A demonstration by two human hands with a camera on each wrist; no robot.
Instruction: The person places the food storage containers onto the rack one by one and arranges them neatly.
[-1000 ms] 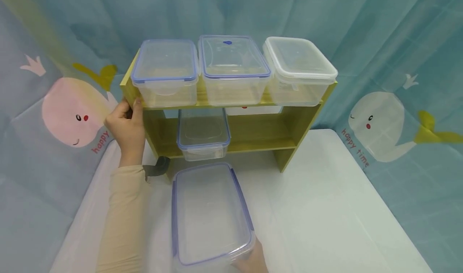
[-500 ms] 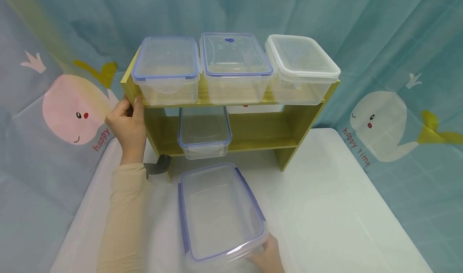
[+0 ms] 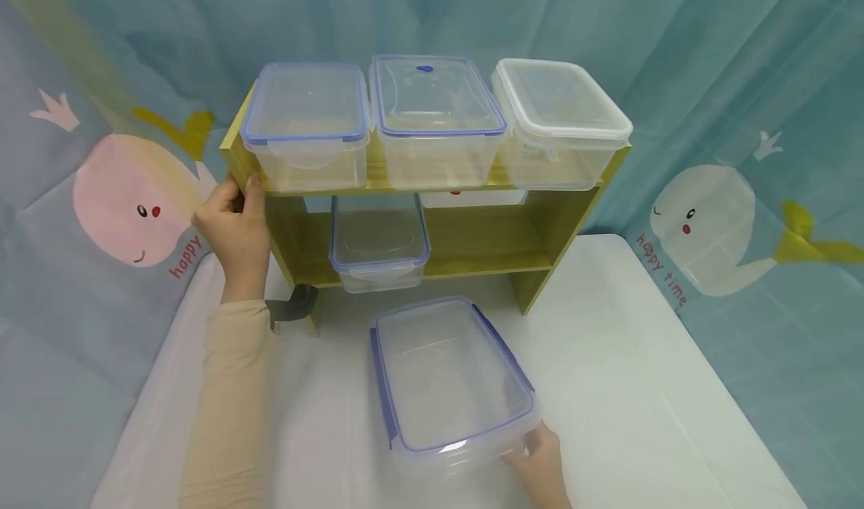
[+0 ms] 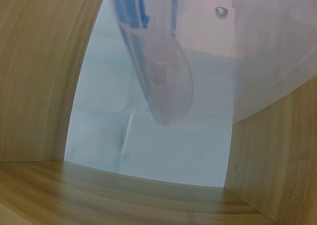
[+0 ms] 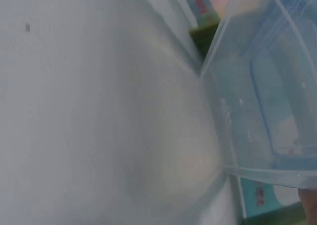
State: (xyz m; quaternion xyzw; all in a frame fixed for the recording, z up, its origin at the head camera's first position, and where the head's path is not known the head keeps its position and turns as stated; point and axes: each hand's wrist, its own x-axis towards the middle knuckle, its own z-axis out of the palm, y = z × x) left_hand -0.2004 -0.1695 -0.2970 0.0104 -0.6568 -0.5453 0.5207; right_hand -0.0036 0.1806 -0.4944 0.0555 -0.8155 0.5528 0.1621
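Observation:
My left hand [image 3: 238,228] grips the upper left side of a wooden shelf [image 3: 482,239], thumb on its front edge. Low in the head view, my right hand [image 3: 542,460] holds a large clear food storage container [image 3: 455,385] by its near right corner. That container has a clear lid with blue side clips and is held tilted in front of the shelf. Its see-through body [image 5: 262,106] fills the right of the right wrist view, with a bit of my hand below. Another blue-rimmed container [image 3: 379,239] stands at the left of the middle board, jutting past its front edge.
On the top board stand a blue-rimmed container [image 3: 307,115] at left, another [image 3: 439,112] in the middle and a white-lidded one [image 3: 563,115] at right. A white table surface [image 3: 641,389] lies beneath, with teal curtains [image 3: 709,59] behind and at the sides.
My right hand has moved right and a little away from me, carrying the large container, which has turned slightly. My left hand keeps its grip on the shelf.

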